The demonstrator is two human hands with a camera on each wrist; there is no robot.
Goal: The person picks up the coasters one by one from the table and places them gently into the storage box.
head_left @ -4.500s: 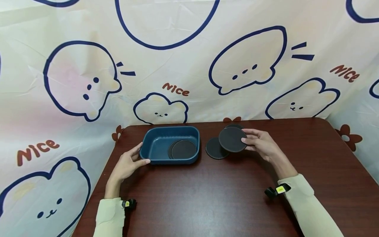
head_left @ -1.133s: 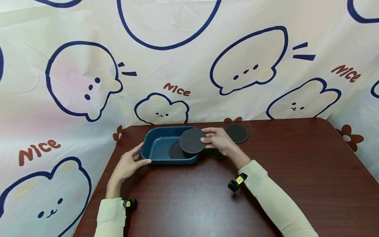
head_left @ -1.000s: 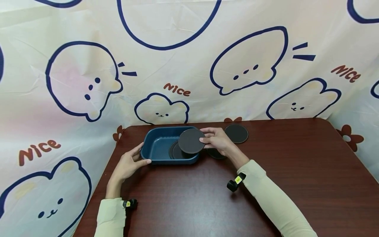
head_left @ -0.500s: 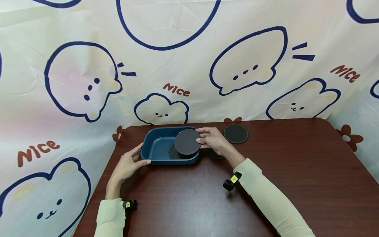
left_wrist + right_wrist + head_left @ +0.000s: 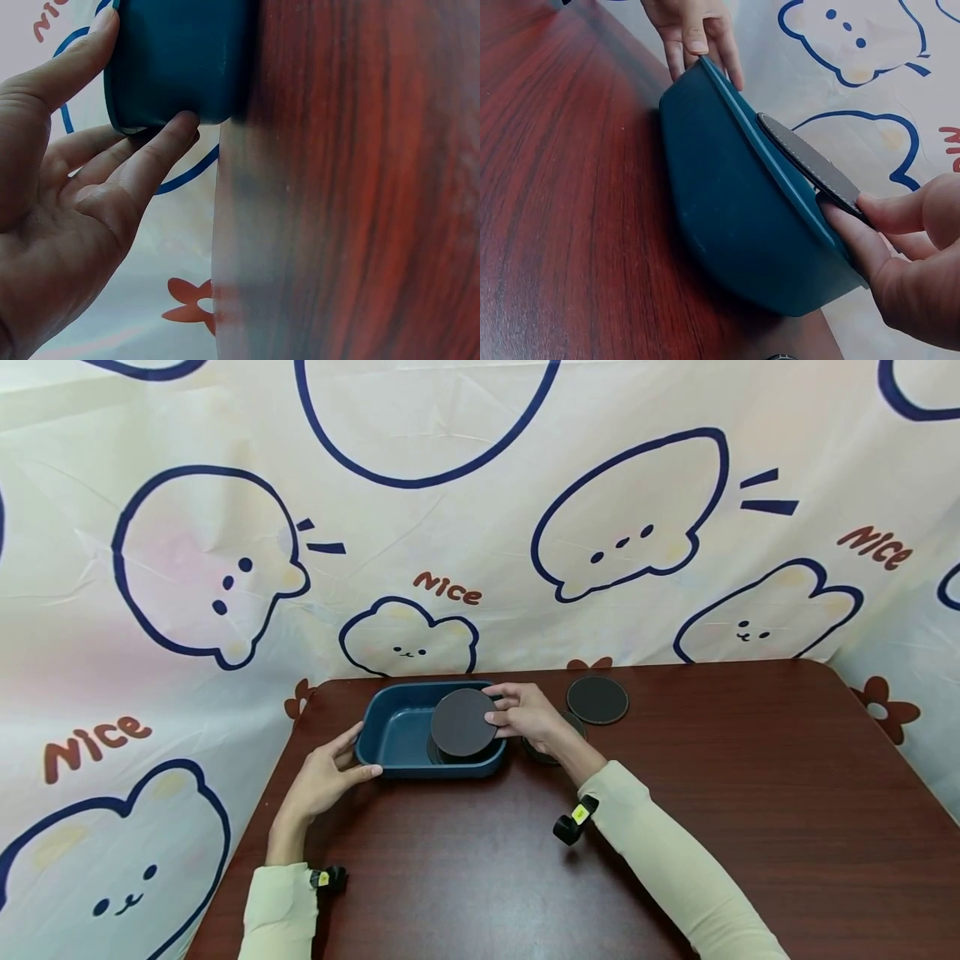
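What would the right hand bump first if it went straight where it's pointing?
Probably the blue box, on its back or left wall. The height is hard to judge, so the right hand and its dark disc might pass over it.

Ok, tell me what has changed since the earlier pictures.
The right hand has carried its dark round coaster leftward, from above the table to over the blue tray; nothing was visibly let go. The left hand stays on the tray's left end; the tray, far coaster and near coaster stay put.
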